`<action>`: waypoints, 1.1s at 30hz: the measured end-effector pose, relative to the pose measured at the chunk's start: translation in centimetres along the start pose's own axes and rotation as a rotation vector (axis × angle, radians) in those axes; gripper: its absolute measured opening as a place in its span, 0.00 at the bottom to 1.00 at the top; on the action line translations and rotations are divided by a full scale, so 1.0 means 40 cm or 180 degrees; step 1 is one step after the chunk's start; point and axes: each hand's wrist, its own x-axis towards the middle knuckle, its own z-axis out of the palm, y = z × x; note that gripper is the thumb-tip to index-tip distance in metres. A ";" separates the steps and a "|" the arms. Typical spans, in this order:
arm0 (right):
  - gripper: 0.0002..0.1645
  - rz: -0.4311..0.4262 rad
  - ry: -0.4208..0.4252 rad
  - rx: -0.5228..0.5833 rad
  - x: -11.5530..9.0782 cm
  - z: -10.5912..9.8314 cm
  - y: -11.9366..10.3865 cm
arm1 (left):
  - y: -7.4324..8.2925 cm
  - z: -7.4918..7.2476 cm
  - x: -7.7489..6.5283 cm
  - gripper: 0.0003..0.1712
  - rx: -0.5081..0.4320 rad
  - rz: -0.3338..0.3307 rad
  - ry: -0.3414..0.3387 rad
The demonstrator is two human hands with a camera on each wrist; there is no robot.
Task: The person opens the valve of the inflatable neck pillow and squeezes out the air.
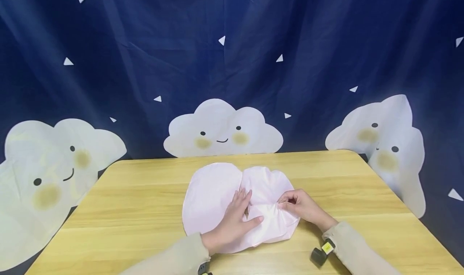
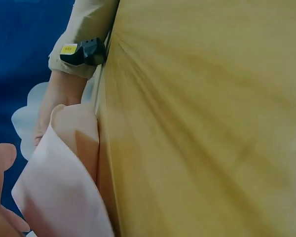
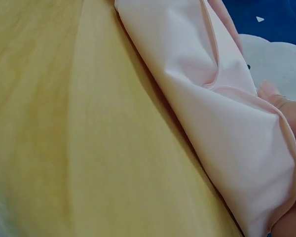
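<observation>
A pale pink, smooth and pliable rounded piece [image 1: 210,194] lies on the table. Its left lobe is broad and flat; the right lobe puckers into creases, and a small dark gap shows near the middle. My left hand [image 1: 233,220] rests on it with fingers extended and thumb spread to the right. At the right lobe my right hand [image 1: 301,206] pinches the gathered material between thumb and fingers, where the creases meet. Seen from the right wrist, the pink piece [image 3: 202,98] bulges in soft folds with a thin edge, and the right hand [image 3: 288,116] is at that edge.
The wooden table [image 1: 145,194] extends around the pink piece. Behind it hangs a dark blue curtain [image 1: 174,57] printed with smiling clouds and white triangles. Each wrist wears a small black camera [image 1: 319,257] at the sleeve cuff.
</observation>
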 end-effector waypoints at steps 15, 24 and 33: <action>0.02 -0.0161 -0.0020 0.0105 -0.004 0.001 0.006 | -0.034 0.024 0.057 0.56 0.0475 0.0047 -0.0601; 0.02 -0.0181 -0.0046 0.0183 -0.003 0.001 0.005 | -0.057 0.004 0.096 0.57 0.0747 0.0139 -0.1014; 0.02 -0.0151 -0.0050 0.0152 -0.002 -0.002 0.009 | -0.067 -0.001 0.125 0.57 0.1043 0.0354 -0.1159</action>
